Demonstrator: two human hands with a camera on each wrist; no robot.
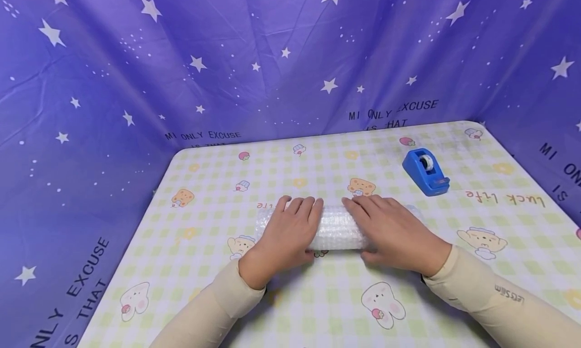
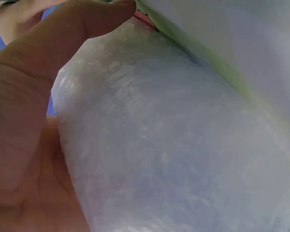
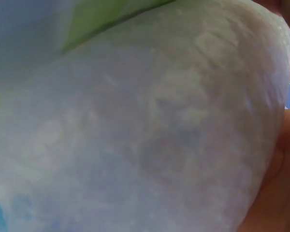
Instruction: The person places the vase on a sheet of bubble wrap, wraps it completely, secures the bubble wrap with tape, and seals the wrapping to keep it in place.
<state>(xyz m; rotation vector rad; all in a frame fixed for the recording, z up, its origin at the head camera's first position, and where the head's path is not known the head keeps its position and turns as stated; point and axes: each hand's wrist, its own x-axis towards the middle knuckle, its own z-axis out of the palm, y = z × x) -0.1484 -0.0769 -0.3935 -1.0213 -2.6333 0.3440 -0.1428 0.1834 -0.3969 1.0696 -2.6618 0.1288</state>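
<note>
A roll of clear bubble wrap (image 1: 338, 229) lies crosswise on the table, in front of the person. Over its left part the left hand (image 1: 290, 232) is curved, fingers across the top and thumb at the near side. The right hand (image 1: 397, 232) grips the right part the same way. In the left wrist view the thumb (image 2: 63, 43) curls round the rounded wrap (image 2: 174, 140). The right wrist view is filled by the wrap (image 3: 150, 130), with a spot of blue at its lower left and part of the palm (image 3: 275, 179) along the right edge.
A blue tape dispenser (image 1: 426, 174) with a roll of tape stands at the back right. The table (image 1: 181, 287) has a green checked cover with cartoon prints. Purple curtains (image 1: 272, 50) with white stars hang close behind it and at both sides.
</note>
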